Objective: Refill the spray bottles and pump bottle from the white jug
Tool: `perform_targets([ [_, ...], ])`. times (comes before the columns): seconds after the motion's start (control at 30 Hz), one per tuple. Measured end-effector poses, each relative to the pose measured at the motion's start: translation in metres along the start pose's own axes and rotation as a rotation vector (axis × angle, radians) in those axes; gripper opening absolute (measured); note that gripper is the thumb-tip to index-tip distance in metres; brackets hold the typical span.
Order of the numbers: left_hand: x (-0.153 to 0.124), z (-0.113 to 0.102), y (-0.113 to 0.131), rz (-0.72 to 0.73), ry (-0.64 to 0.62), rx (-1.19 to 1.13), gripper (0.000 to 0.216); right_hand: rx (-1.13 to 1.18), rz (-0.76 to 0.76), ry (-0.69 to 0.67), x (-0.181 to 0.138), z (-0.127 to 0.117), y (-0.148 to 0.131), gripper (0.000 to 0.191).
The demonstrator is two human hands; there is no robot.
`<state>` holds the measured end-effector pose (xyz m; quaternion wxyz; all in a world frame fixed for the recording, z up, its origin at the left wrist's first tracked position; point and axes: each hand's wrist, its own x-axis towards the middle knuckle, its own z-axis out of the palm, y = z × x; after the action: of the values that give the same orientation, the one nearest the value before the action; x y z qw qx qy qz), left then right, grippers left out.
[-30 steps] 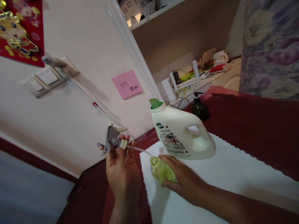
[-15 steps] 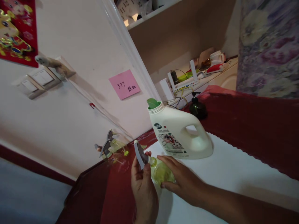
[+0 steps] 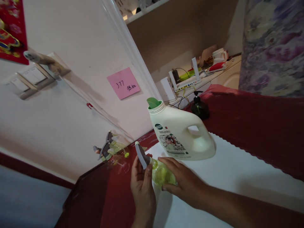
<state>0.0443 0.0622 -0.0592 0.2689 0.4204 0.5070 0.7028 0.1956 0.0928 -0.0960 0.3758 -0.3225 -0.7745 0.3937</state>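
Nearest, the left hand (image 3: 143, 186) grips the grey spray head (image 3: 143, 156) between thumb and fingers, at the neck of a small yellow bottle (image 3: 161, 175). The right hand (image 3: 181, 175) grasps the bottle's body from the right, thumb on the near side, fingers on the far side. The bottle thus lies between the two hands, head toward the left palm, at the left edge of a white sheet (image 3: 237, 180) spread on the red table (image 3: 251, 117). Just beyond, near the sheet's far left corner, stands a pale jug (image 3: 181, 129). Other spray bottles (image 3: 115, 148) cluster by the wall at the table's left edge. Farther, a dark pump bottle (image 3: 200, 109) stands near the table's far edge, before a white router (image 3: 187, 85).
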Motion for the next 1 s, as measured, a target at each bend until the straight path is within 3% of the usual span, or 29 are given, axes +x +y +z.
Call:
perform_targets([
  [0.7, -0.004, 0.001, 0.001, 0.158, -0.109, 0.102, 0.042, 0.025, 0.023, -0.014, -0.002, -0.002, -0.006, 0.08],
  [0.8, -0.003, -0.002, -0.001, 0.139, -0.144, 0.123, 0.041, -0.002, 0.029, 0.041, -0.008, -0.005, -0.013, 0.078],
  [0.87, -0.003, -0.005, -0.003, 0.116, -0.162, 0.143, 0.042, -0.049, -0.081, 0.174, -0.007, -0.013, -0.021, 0.065],
  [0.93, -0.003, -0.006, -0.005, 0.123, -0.187, 0.163, 0.042, -0.14, -0.282, 0.304, 0.001, -0.027, -0.032, 0.051],
  [1.0, -0.003, -0.007, -0.007, 0.158, -0.211, 0.192, 0.043, -0.29, -0.476, 0.293, 0.019, -0.045, -0.047, 0.046],
])
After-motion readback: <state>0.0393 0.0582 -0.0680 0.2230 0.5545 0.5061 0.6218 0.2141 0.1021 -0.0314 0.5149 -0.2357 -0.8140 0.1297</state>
